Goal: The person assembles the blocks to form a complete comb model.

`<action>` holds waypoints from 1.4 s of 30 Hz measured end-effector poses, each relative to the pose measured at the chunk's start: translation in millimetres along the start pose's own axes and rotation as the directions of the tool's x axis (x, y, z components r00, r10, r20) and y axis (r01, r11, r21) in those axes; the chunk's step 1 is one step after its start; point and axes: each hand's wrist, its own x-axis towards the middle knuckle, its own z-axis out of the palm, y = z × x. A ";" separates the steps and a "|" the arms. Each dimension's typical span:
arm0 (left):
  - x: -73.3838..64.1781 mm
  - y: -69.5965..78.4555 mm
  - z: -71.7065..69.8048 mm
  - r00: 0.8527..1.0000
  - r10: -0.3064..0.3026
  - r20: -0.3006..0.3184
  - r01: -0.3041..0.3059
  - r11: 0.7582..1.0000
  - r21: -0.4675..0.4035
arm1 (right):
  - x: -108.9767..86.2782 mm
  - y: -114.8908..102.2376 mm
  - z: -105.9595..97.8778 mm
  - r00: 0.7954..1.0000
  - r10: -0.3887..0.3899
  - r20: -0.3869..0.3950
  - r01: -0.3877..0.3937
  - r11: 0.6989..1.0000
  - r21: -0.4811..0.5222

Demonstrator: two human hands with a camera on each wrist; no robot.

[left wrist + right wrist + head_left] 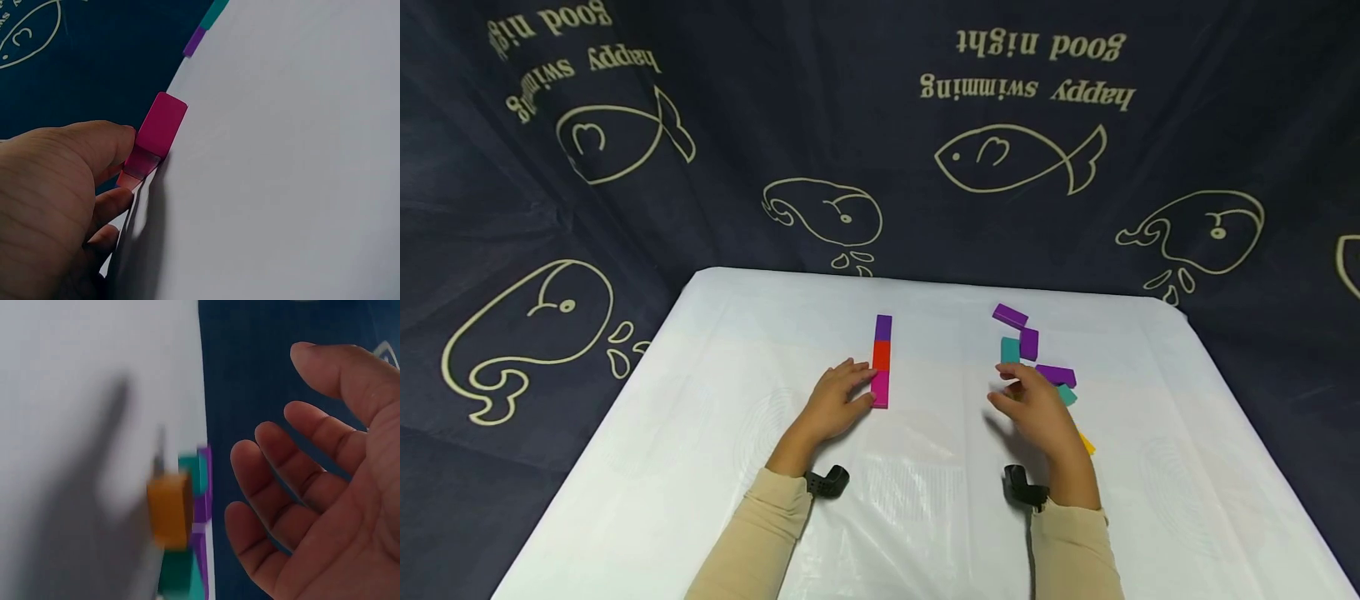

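Left hand (833, 404) relaxed, fingers touching pink block (881, 390); right hand (1039, 410) released, fingers loosely bent, near teal block (1011, 348)

Head cam bright; wrist cams dimmer w/ soft shadows (69, 531), orange block (169, 511) blurry in R cam.

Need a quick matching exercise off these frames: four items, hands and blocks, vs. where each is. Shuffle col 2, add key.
Column 1
1. Left hand
2. Right hand
3. Red block
4. Yellow-orange block

Column 2
A. In a row, between a purple block and the pink block
B. Partly hidden by an arm in the head view
C. Beside the near end of the three-block row
D. Near a teal block, holding nothing

Pairs: 1-C, 2-D, 3-A, 4-B
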 end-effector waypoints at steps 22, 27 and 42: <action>1.5 -0.9 0.0 1.000 -0.013 0.014 0.013 1.000 0.004 | -8.7 41.9 -14.8 0.997 0.071 -0.044 -0.075 0.991 -0.108; 0.7 -1.1 0.2 1.000 -0.018 0.017 0.018 1.000 -0.003 | -6.8 44.2 -13.0 0.998 0.061 -0.027 -0.064 0.989 -0.136; 1.1 -1.7 1.0 1.000 -0.012 0.011 0.012 1.000 -0.002 | -3.0 45.4 -7.4 0.999 0.045 -0.031 -0.050 0.977 -0.209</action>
